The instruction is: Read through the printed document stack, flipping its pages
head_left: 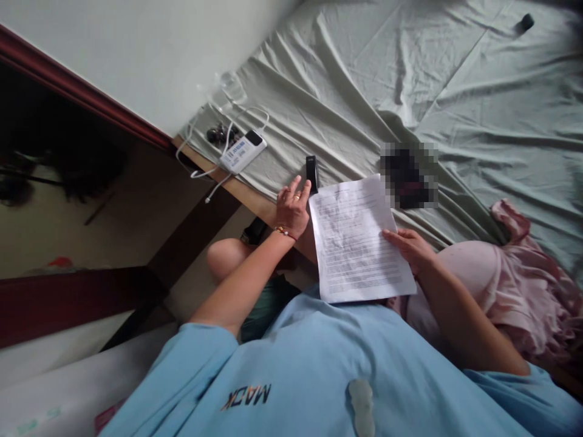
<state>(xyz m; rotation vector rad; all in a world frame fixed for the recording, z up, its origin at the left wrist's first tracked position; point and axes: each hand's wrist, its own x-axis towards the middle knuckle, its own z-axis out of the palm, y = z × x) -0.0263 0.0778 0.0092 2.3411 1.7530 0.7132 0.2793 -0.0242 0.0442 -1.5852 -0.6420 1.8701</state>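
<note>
Printed paper sheets [359, 243], slightly creased, tilt over my lap, with rows of small text on the top side. My right hand [412, 246] grips their right edge, thumb on top and fingers underneath. At the bed's edge, my left hand [293, 209] rests palm down with its fingers apart, just left of the paper's upper corner. A small black oblong object [311, 173] lies on the sheet by its fingertips; its kind is unclear, and I cannot tell whether the fingers touch it.
On the bed's corner lie a white power bank [243, 152] with cables, a dark cluster of small items [221, 135] and clear plastic [232, 88]. A blurred-out dark object [410, 179] is beyond the papers. Pink cloth [528, 291] lies at right; a small black item [527, 22] sits far off.
</note>
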